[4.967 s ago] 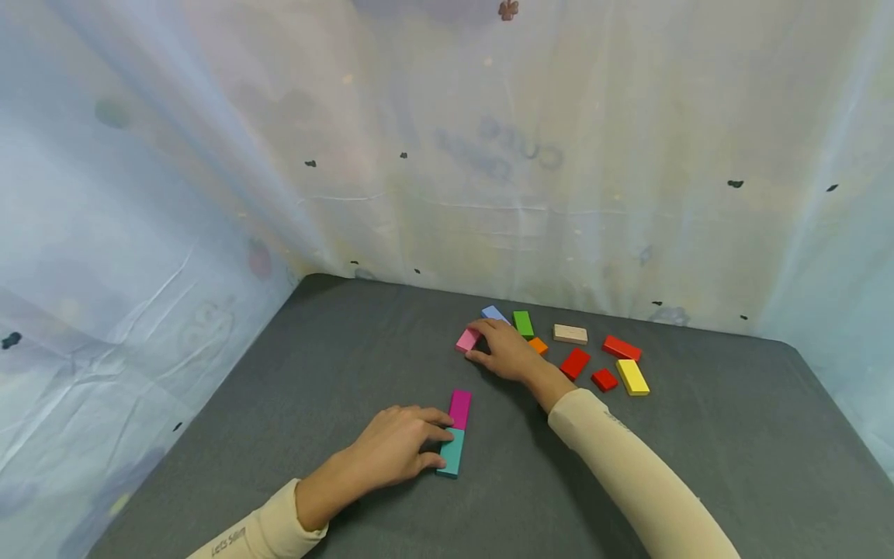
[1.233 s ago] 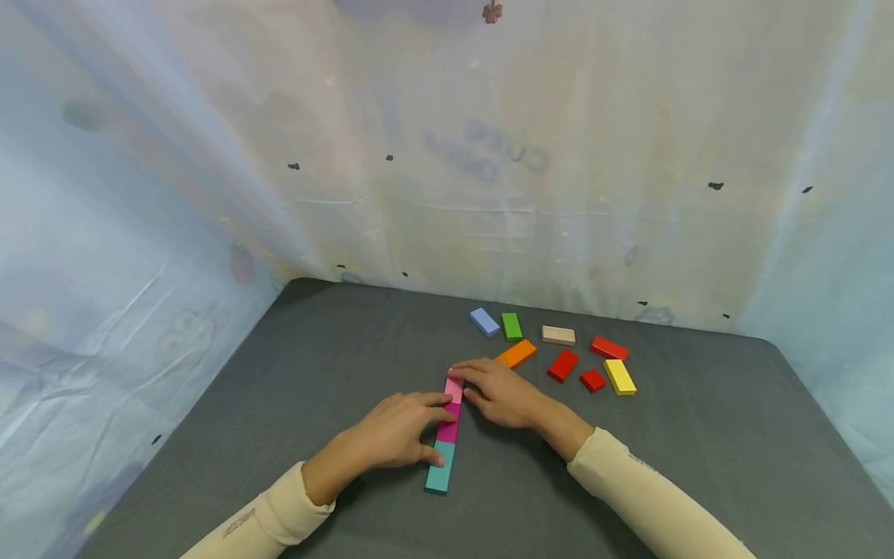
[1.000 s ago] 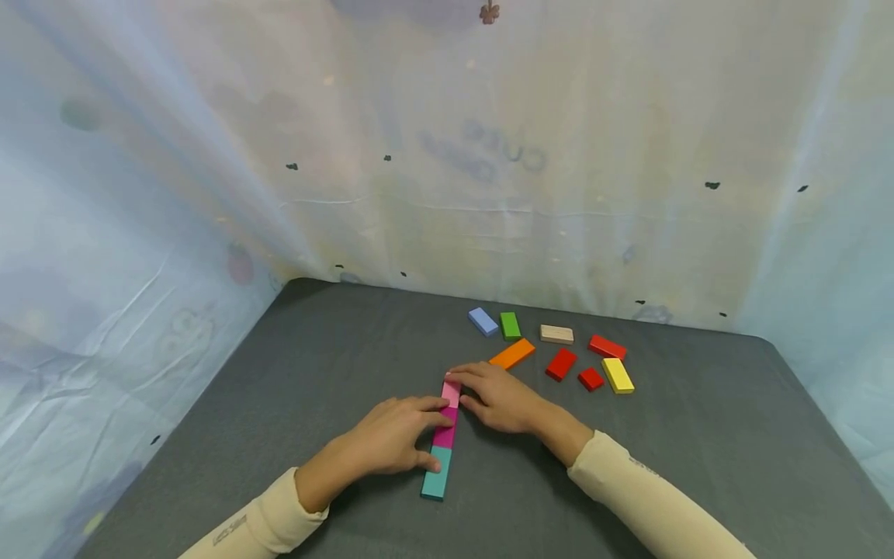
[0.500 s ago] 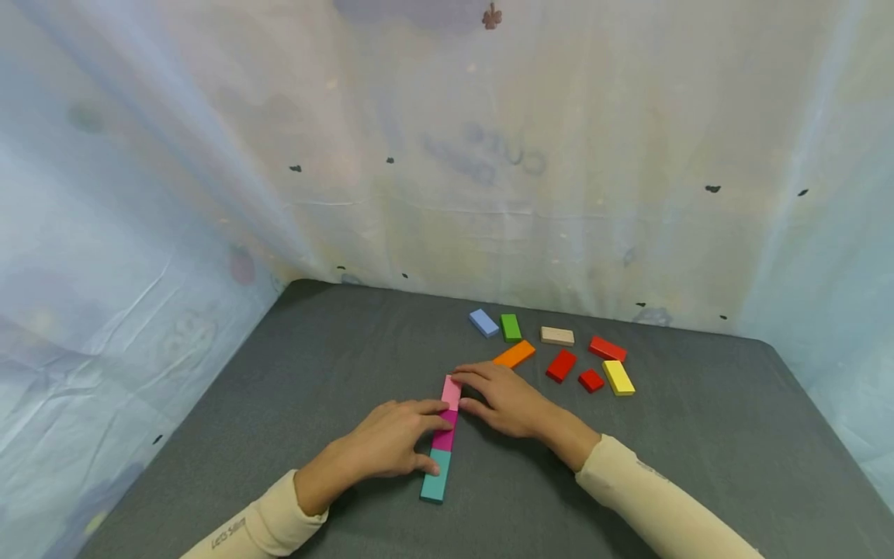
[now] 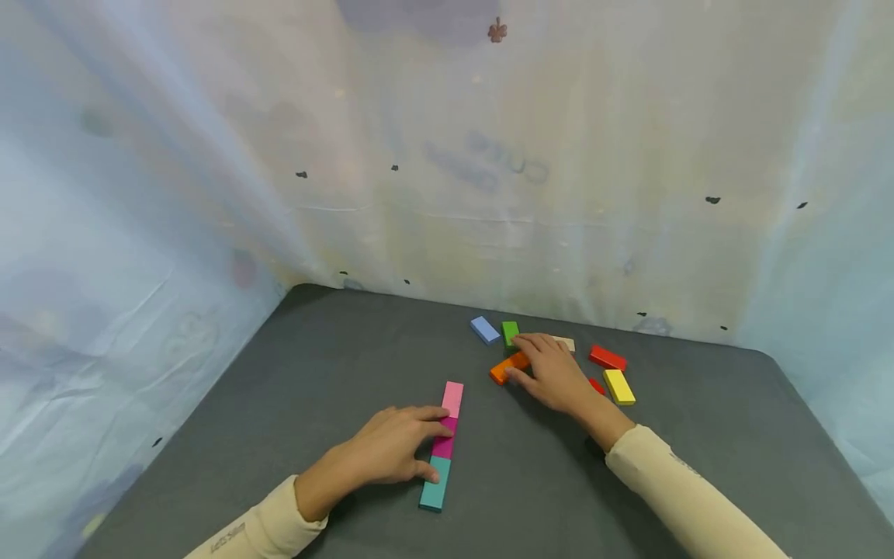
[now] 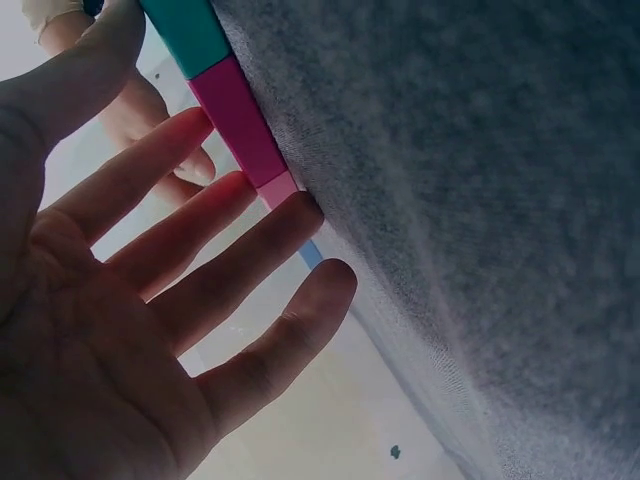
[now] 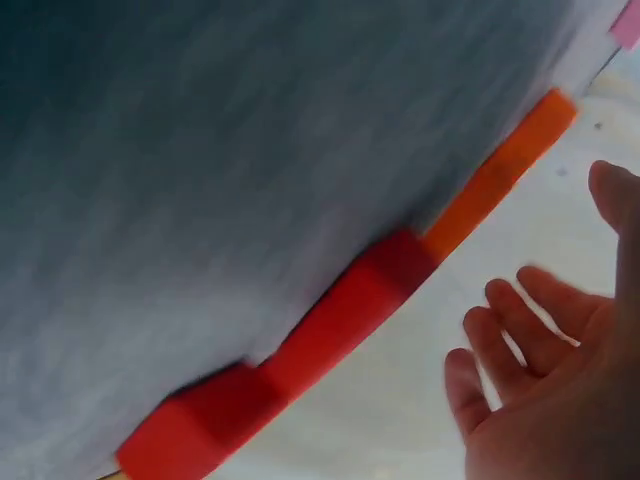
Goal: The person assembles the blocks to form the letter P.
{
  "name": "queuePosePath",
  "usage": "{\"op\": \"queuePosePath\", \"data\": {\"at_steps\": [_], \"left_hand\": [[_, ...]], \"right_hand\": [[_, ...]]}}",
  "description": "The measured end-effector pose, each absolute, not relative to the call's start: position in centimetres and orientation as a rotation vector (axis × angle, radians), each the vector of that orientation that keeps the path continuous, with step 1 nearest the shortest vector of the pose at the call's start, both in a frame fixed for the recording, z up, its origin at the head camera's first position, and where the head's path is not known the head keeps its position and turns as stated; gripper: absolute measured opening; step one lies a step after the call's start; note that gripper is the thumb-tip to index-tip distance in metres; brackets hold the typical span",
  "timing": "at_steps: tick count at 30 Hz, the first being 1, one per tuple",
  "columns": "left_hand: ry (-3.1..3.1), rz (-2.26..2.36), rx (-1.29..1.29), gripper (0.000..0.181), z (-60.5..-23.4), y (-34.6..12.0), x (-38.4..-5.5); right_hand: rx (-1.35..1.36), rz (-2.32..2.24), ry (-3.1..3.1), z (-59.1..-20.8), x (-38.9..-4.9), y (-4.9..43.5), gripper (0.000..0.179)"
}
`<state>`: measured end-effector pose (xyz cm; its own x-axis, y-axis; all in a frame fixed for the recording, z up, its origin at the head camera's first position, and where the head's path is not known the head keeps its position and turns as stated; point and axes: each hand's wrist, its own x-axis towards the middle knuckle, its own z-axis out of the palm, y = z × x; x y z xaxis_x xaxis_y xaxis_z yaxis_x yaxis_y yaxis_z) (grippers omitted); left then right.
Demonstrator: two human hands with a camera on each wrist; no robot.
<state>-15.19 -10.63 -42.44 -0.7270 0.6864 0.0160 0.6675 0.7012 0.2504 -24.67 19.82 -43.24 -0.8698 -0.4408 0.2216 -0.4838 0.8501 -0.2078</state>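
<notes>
Three flat blocks lie end to end in a row: light pink (image 5: 453,395) at the far end, magenta (image 5: 443,447) in the middle, teal (image 5: 434,494) nearest. My left hand (image 5: 391,446) lies along the row's left side, its extended fingertips at the pink and magenta blocks and its thumb at the teal one. Over an orange block (image 5: 501,373) reaches my right hand (image 5: 556,376), fingers spread, covering part of it. In the right wrist view a gap shows between these loosely bent fingers and the orange block (image 7: 500,175).
Behind the right hand are a blue block (image 5: 485,330), a green block (image 5: 510,331) and a partly covered wooden block (image 5: 567,343). Farther right lie a red block (image 5: 608,357), a yellow block (image 5: 619,387) and a small red block (image 5: 597,386). A pale curtain (image 5: 447,233) borders the dark table (image 5: 335,357).
The right hand brought the light pink block to the row's far end, then let go and moved right and away, over the orange block. The left hand stayed beside the row.
</notes>
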Motion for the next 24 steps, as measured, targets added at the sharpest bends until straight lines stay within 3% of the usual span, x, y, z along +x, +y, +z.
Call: {"op": "queuePosePath", "data": {"at_steps": [8, 24], "left_hand": [[2.832, 0.362, 1.12, 0.061, -42.7, -10.3, -15.7], [2.808, 0.348, 1.106, 0.06, -42.3, -10.2, -15.7]], "right_hand": [[0.404, 0.406, -3.027, -44.0, -25.4, 21.5, 0.087], [0.426, 0.387, -3.039, -44.5, -25.2, 20.6, 0.101]]}}
